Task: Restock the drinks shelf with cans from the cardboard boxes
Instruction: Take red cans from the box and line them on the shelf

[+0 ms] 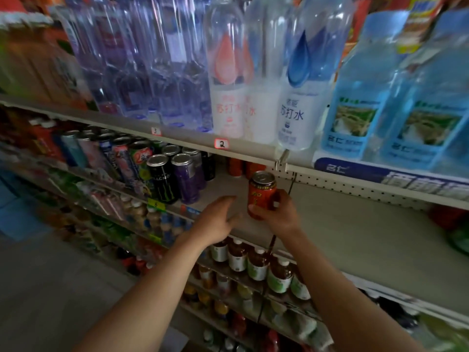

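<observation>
At shelf edge point(342, 224): right hand point(278, 215) grasps red can point(262, 193); left hand point(215, 219), fingers relaxed, seemingly empty; slide can rearward upright.

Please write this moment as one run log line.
right hand: grips red can, upright | left hand: open, holds nothing | shelf: bare patch beside black can

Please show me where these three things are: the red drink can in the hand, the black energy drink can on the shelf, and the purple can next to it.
Red metal drink can point(261, 193), head view: front label.
Black energy drink can point(163, 180), head view: side wall.
Purple metal can point(186, 180), head view: side wall.
</observation>
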### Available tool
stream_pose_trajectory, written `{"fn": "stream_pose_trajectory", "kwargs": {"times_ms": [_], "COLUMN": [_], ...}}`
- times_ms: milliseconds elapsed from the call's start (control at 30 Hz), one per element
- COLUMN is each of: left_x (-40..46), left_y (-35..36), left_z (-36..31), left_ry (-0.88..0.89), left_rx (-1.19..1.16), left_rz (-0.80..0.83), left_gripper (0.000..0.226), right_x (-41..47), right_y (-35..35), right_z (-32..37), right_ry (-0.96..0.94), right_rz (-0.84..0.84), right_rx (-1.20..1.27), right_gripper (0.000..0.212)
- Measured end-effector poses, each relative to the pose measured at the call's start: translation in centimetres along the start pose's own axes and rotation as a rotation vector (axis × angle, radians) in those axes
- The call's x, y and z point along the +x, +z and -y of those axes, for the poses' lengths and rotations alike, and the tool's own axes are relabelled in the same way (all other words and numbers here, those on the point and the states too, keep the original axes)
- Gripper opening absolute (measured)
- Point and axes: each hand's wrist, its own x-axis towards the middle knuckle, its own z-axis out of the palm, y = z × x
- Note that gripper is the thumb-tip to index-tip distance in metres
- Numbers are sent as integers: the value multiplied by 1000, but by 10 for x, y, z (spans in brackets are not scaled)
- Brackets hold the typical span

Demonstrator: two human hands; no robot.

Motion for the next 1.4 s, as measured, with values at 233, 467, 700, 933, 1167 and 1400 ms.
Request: {"fn": "stream_pose_trajectory", "kwargs": {"times_ms": [233,467,700,933,1167,1400], "left_x": [25,35,40,41,41,41], "left_y": [4,9,6,8,8,10], "left_z": [14,16,16,18,18,21], "left_ry": [-26,29,61,52,41,28], "left_rx": [204,379,414,427,403,399], "left_rz": [216,321,333,350,346,344], "left_gripper": [48,46,45,46,47,46], "right_x": [37,52,63,82,99,109], "right_y": [-8,-7,-12,-2,7,9], "right_z": [-28,-40,-39,-40,-42,-44], "right_ry": [41,64,77,124,211,247], "right_rz": [-74,-35,-101,-156,-193,-242], "right_rx": [-86,-204,-188,-199,-328,-426], "right_gripper": [57,66,46,54,54,44]}}
